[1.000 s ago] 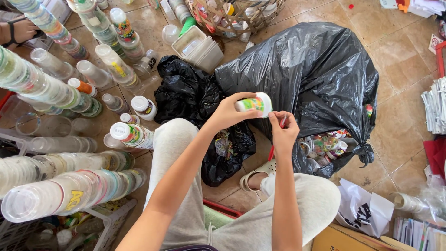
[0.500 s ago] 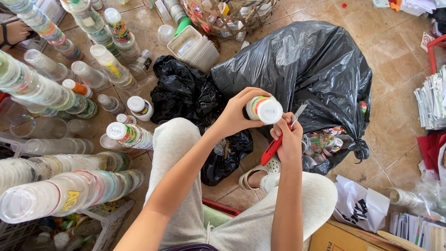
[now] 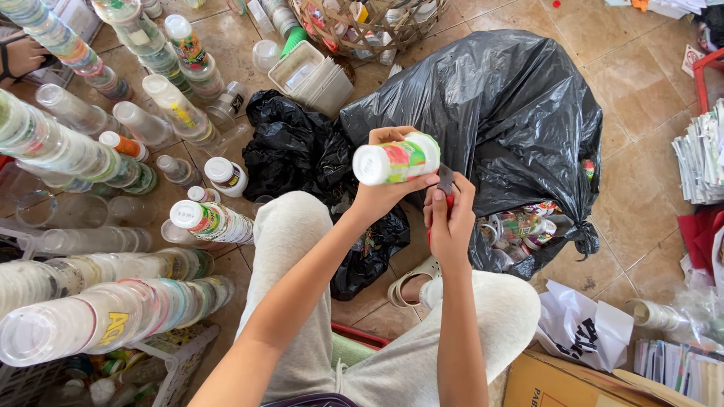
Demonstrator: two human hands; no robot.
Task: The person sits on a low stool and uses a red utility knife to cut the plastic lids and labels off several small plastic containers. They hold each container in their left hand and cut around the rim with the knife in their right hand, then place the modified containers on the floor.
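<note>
Before the black bag (image 3: 513,113):
left hand (image 3: 381,192): gripping a white-capped bottle (image 3: 396,160) (held sideways)
right hand (image 3: 451,218): closed round a red-handled cutter (image 3: 446,185) beside it

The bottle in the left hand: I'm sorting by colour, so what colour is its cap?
White, on the bottle the left hand holds; seen in the head view.

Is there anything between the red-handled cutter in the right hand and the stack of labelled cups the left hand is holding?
Nothing visible. The left hand holds the cup stack sideways, and the cutter in the right hand sits right beside it, blade near the label.
</note>
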